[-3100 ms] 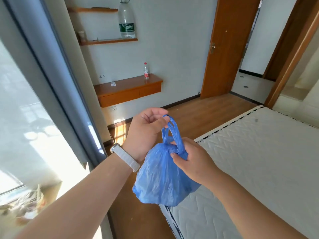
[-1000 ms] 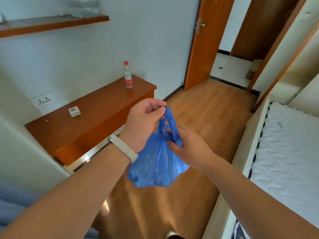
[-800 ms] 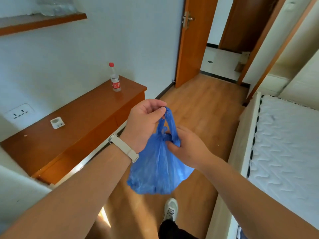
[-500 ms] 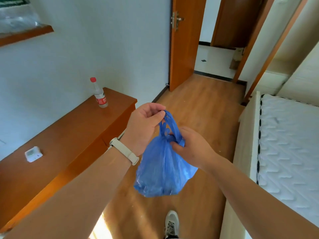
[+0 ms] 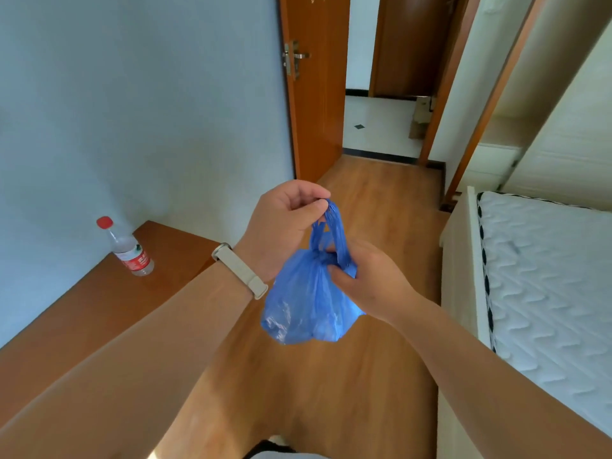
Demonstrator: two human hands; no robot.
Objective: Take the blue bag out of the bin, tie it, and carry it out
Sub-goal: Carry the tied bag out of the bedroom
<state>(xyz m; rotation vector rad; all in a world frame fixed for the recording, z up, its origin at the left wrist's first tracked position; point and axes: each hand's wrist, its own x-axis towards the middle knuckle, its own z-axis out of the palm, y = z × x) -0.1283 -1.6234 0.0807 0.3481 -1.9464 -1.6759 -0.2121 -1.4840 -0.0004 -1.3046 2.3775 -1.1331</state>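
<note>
- Both grips closed on the blue bag [image 5: 308,299]: your left hand [image 5: 281,226] pinches the top of the handle loops between thumb and fingers, your right hand [image 5: 367,279] clamps the gathered neck just below.
- Handle loops run taut and upright between the two hands; left hand sits higher, right hand lower and to the right.
- Bag body hangs free under your hands, in mid-air above the wooden floor [image 5: 374,207], touching nothing else. Contents not discernible through the plastic.
- Bag neck looks bunched at your right fingers; can't tell whether a knot is finished.
- Pale wristband [image 5: 240,270] on your left wrist, just left of the bag.
- Left side: wooden table [image 5: 99,313] against the wall, clear plastic bottle [image 5: 127,248] with red cap and red label standing upright on it, well apart from the bag.
- Right side: bed with white quilted mattress [image 5: 543,276], near your right forearm but not touching.
- Ahead: wooden door [image 5: 314,84] standing open, light tiled floor visible beyond the doorway.
- Bottom edge: a dark bit of your clothing, too cropped to identify.
</note>
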